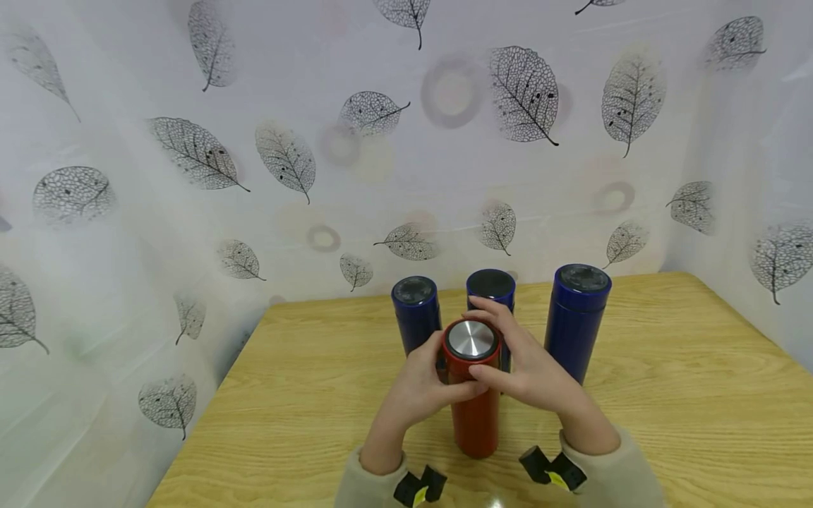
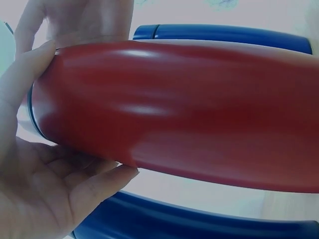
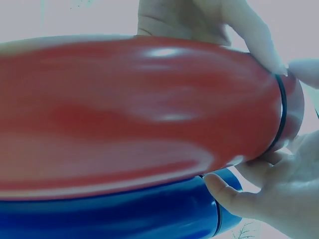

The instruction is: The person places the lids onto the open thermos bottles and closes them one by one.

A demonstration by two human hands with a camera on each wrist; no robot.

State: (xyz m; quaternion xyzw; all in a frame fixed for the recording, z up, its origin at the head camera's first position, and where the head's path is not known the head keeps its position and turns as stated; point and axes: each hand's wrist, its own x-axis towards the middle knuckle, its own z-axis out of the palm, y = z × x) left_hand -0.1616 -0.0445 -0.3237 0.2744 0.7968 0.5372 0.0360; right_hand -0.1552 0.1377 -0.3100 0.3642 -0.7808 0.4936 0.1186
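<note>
A red thermos bottle [image 1: 475, 423] with a brushed steel disc on its lid stands upright on the wooden table in the head view. My left hand [image 1: 419, 384] grips it from the left, just below the lid, with the thumb across its front. From the right, my right hand [image 1: 524, 363] curls round the lid end, thumb in front and fingers behind. Both wrist views show the red bottle [image 2: 189, 109] lengthwise, fingers wrapped at its lid end. A dark ring [image 3: 282, 112] marks the seam between lid and body.
Behind the red bottle stand three dark blue thermos bottles: one at the left [image 1: 416, 321], one in the middle [image 1: 491, 284] partly hidden by my right hand, and one at the right [image 1: 576, 324]. A leaf-patterned sheet [image 1: 406, 183] hangs behind the table [image 1: 305, 395].
</note>
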